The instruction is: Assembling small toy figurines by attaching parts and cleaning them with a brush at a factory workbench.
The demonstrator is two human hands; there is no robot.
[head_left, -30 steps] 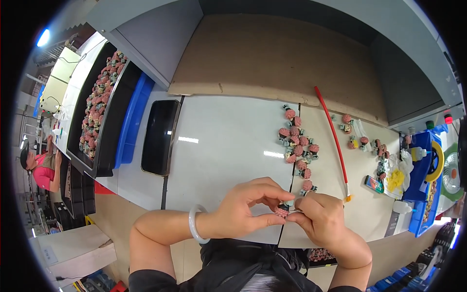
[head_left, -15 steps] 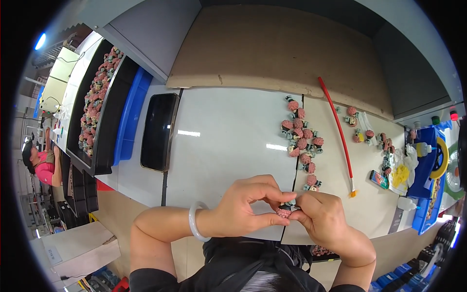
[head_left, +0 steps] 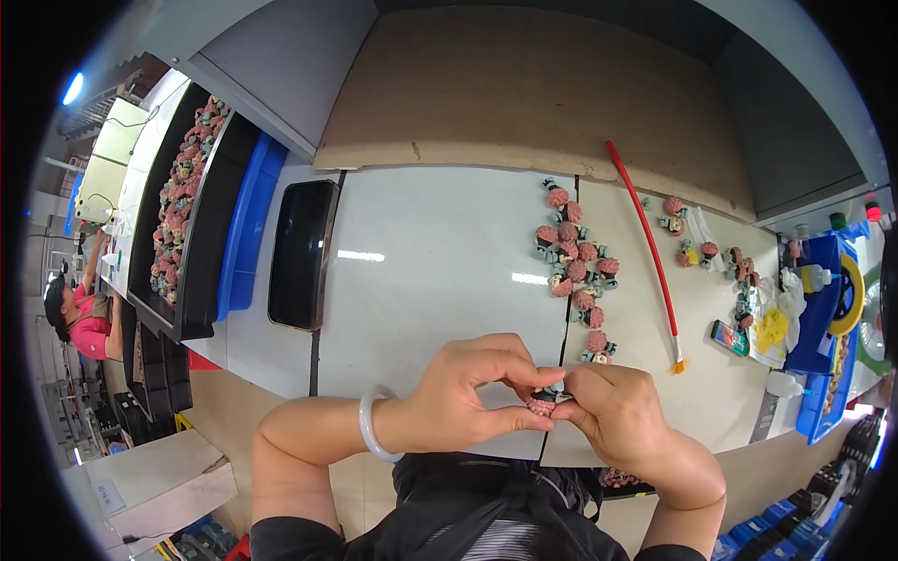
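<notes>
Near the table's front edge, my left hand (head_left: 466,391) pinches a small figurine (head_left: 543,406) between thumb and fingers. Its knobbly pink part points down and its dark and grey-green part is uppermost. My right hand (head_left: 619,409) is closed, with thumb and forefinger pressed together against the figurine's right side. What sits between those right fingertips is mostly hidden. Beyond my hands, a loose row of similar pink-topped figurines (head_left: 586,251) lies on the white table (head_left: 440,271).
A black phone (head_left: 301,254) lies left of centre, beside a blue tray (head_left: 251,224) and a black bin (head_left: 210,224) full of figurines. To the right are a red-handled brush (head_left: 645,229), more figurines (head_left: 673,224), a small bottle (head_left: 784,384) and a blue bin (head_left: 812,323). A co-worker (head_left: 89,323) is far left.
The view has shifted slightly. Both hands keep the same hold on the figurine, and the co-worker's arm at the far left has moved a little.
</notes>
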